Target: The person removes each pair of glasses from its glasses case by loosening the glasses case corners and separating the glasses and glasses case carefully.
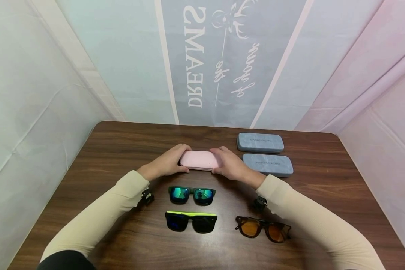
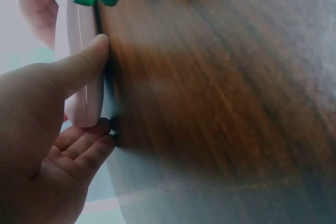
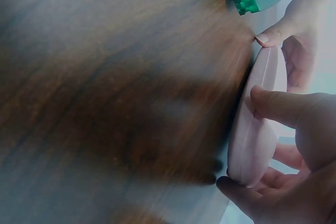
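A pink glasses case [image 1: 200, 160], closed, lies near the back middle of the wooden table. My left hand [image 1: 169, 161] grips its left end, with the thumb [image 2: 86, 66] along the near side and the fingers curled behind. At the other end my right hand [image 1: 232, 163] holds the case the same way; in the right wrist view its thumb [image 3: 278, 106] presses the near side. Just in front of the case are sunglasses with blue-green mirrored lenses [image 1: 204, 196]. Closer to me sit sunglasses with a black and yellow-green frame [image 1: 191, 221].
Two blue-grey glasses cases [image 1: 260, 143] [image 1: 268, 165] stand to the right of my right hand. Brown-lensed sunglasses [image 1: 264, 228] lie at the front right, beside my right forearm. A printed curtain [image 1: 222, 75] hangs behind the table's back edge.
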`<state>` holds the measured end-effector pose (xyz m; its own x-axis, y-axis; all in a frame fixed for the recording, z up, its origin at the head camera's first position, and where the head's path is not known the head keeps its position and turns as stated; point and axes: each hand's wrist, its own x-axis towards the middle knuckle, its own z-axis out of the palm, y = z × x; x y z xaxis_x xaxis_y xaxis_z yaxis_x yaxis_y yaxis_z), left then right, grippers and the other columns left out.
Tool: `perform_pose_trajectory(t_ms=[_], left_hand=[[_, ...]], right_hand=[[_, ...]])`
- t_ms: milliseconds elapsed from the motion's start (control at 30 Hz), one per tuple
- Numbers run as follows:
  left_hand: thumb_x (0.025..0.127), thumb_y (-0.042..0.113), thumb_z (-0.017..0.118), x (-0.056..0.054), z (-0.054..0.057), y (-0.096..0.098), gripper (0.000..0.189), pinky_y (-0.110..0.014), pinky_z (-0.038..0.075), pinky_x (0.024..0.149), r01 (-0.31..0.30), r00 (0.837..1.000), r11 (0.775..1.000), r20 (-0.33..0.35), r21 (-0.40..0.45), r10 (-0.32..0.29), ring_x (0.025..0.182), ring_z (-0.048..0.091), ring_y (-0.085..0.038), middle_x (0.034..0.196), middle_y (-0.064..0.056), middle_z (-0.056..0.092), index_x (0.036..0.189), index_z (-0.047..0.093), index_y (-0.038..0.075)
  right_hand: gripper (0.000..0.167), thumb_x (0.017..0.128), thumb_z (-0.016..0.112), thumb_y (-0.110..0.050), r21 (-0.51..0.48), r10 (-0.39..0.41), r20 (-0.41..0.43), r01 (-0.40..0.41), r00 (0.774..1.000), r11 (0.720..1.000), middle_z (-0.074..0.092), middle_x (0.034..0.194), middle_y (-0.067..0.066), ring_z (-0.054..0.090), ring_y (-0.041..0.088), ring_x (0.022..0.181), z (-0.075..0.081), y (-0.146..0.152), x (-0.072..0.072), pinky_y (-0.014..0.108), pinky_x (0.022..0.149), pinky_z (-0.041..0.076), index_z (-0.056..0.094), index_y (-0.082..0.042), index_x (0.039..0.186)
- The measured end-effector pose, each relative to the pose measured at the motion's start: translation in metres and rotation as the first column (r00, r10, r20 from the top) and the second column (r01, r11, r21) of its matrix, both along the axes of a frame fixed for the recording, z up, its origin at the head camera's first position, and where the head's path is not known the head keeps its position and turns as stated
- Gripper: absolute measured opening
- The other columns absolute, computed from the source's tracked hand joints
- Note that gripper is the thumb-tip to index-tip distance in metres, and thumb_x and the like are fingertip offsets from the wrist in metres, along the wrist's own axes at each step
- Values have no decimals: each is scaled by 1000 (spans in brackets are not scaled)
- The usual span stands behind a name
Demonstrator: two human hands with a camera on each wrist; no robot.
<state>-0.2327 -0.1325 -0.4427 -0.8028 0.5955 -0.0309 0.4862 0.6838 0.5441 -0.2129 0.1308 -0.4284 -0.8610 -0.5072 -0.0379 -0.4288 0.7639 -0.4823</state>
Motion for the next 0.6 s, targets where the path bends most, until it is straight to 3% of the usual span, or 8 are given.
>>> perform_pose_trajectory(t_ms=[267, 600], left_hand=[[88, 28, 83, 1, 4, 1, 71, -41, 48, 102, -8, 1000, 997, 0, -76, 8, 117, 55, -24, 132, -14, 54, 144, 49, 1], [87, 27, 84, 2, 4, 4, 69, -40, 48, 101, -15, 1000, 997, -16, -79, 14, 115, 56, -23, 130, -14, 55, 141, 52, -1]], right_hand=[[74, 86, 84, -15, 68, 17, -6, -17, 1000, 998, 57, 133, 20, 58, 30, 118, 2, -4, -1, 44, 98, 50, 48, 1, 148], [73, 86, 84, -16, 76, 18, -23, -17, 1000, 997, 58, 130, 19, 59, 30, 115, 3, -2, 0, 44, 96, 51, 49, 1, 148]])
